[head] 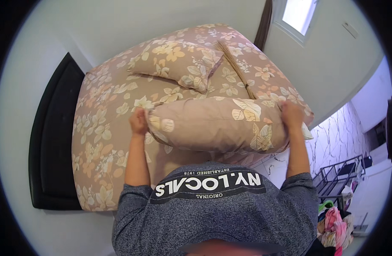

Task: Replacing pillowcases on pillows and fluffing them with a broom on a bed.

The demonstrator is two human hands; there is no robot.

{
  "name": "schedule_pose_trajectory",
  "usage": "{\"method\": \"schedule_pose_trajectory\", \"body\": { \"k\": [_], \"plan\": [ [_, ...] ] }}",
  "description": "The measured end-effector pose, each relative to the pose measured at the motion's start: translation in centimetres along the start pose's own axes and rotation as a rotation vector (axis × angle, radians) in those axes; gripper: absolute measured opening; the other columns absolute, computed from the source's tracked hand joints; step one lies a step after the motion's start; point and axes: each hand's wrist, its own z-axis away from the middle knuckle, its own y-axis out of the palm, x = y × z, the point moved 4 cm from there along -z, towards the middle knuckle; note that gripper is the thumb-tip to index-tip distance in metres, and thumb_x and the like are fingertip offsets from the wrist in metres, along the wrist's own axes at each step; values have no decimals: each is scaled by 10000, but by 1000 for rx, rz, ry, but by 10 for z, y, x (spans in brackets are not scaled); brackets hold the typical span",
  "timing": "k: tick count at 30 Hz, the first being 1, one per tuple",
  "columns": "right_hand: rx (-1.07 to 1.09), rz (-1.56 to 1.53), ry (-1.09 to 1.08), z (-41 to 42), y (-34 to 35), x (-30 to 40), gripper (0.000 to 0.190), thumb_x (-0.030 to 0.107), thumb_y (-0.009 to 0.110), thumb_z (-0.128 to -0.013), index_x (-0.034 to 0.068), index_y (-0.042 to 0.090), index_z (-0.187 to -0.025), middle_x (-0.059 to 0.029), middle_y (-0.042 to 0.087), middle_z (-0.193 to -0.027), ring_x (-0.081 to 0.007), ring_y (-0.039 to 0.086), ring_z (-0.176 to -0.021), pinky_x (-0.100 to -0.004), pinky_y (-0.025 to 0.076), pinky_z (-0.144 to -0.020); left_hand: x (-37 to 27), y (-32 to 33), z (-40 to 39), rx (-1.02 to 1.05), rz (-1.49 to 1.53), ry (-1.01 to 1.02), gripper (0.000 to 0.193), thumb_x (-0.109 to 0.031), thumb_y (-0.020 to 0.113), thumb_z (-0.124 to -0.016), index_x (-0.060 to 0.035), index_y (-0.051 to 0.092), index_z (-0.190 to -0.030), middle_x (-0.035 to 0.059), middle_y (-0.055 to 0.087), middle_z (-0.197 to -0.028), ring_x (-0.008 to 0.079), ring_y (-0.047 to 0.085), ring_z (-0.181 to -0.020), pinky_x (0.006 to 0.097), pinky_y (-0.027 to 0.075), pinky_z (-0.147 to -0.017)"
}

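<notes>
A long bolster in a brown floral cover (212, 124) lies crosswise in front of my chest, over the near part of the bed. My left hand (139, 121) grips its left end, where the cover's edge gathers. At the opposite end my right hand (291, 113) has hold of the cover, its fingers partly hidden by blur and fabric. A bit of white cloth (307, 132) pokes out beside my right wrist. Beyond the bolster, a pillow in a matching floral case (180, 64) rests on the floral bedsheet (100, 124).
A stick broom (236, 68) lies on the bed, its handle end near the bolster. The black headboard (56, 137) stands at the left. To the right are a marble-patterned floor (338, 134), a black metal rack (339, 171) and a heap of clothes (335, 227). Walls border the bed's far sides.
</notes>
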Motion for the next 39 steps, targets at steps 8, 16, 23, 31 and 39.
{"method": "schedule_pose_trajectory", "body": {
  "k": [8,16,23,31,39],
  "plan": [
    [-55,-358,151,-42,8,-74,387,370,456,-810,0,568,-833,-173,576,-707,-291,560,-689,-380,409,-614,58,-46,14,-285,-114,-293,384,-327,434,-856,18,470,-692,89,435,-601,168,408,-586,289,360,-552],
    [865,-1098,136,27,158,-86,460,347,553,-747,-38,561,-999,-159,568,-986,-200,526,-911,-311,411,-782,88,-24,156,346,749,-1425,818,-718,214,-721,-41,414,-1134,133,513,-1029,303,510,-923,443,421,-769],
    [667,-1358,33,-19,131,2,225,156,547,-739,15,613,-902,-63,624,-830,-178,572,-749,-317,433,-665,20,-22,115,119,1400,-888,598,-548,370,-794,-155,319,-1241,130,437,-1155,300,482,-987,458,430,-794],
    [712,-1588,-542,70,96,212,194,168,444,-827,4,513,-903,-131,565,-906,-210,568,-649,-311,456,-622,-63,-20,44,36,755,-570,729,-386,514,-777,-197,91,-1340,95,204,-1350,234,254,-1219,441,277,-937],
    [610,-894,-1261,156,148,196,412,174,588,-657,25,456,-1018,-180,487,-1010,-325,448,-994,-391,362,-838,-90,51,226,850,-830,-584,841,-263,673,-641,-156,183,-1317,137,172,-1357,295,171,-1254,520,168,-972]
  ]
}}
